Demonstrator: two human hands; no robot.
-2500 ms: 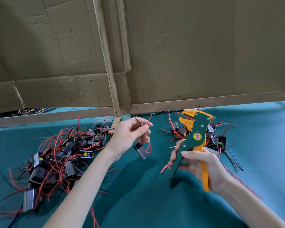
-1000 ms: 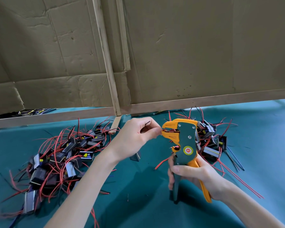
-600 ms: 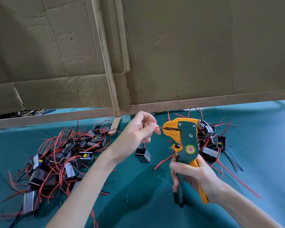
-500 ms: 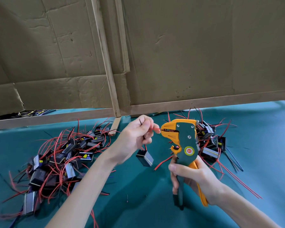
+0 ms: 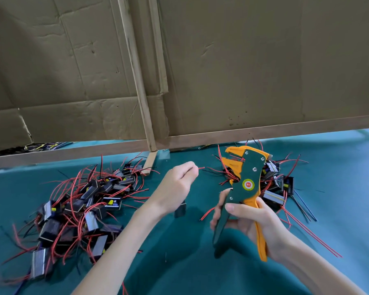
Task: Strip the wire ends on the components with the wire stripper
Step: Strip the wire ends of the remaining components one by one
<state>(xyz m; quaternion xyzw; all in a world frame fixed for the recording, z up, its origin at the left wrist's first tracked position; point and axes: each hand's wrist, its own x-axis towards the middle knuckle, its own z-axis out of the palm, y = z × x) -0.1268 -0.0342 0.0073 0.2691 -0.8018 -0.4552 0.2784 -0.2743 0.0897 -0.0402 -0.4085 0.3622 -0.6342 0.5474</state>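
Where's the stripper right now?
Head view, right of centre: the stripper is gripped in the right hand, in front of the right pile, its head clear of the red wire pinched by the left hand.

The bench (image 5: 179, 275) is covered by a teal cloth. On its left side lies a large heap of components (image 5: 83, 205), small dark blocks tangled in red and black wires. A smaller heap (image 5: 274, 189) lies on the right, nearer the back, with long red wires (image 5: 311, 233) and dark wires (image 5: 303, 206) trailing from it over the cloth. A short red wire (image 5: 207, 213) lies apart between the two heaps. Along the back stands a wooden frame (image 5: 73, 153) faced with cardboard (image 5: 243, 71).
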